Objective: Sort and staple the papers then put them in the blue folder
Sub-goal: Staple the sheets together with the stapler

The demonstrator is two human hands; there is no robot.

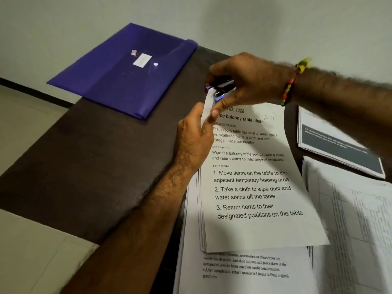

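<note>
A: Two hands are working on one corner. The left hand (194, 132) is pinching the lifted top-left corner of the paper set (254, 177); the right hand (248, 81) is gripping the stapler (221, 89), which is sitting over that corner.

B: Where is the blue folder (125, 68) lying?

A: It is resting at the far end of the desk (84, 155), well apart from the hands, overhanging the edge. Other paper stacks (350, 219) are lying to the right.

B: What is likely to fail here?

A: The sheets are fanning slightly along the left edge, so I judge the staple could be missing the lowest pages. Excess bending of the corner could also be creasing it.
</note>
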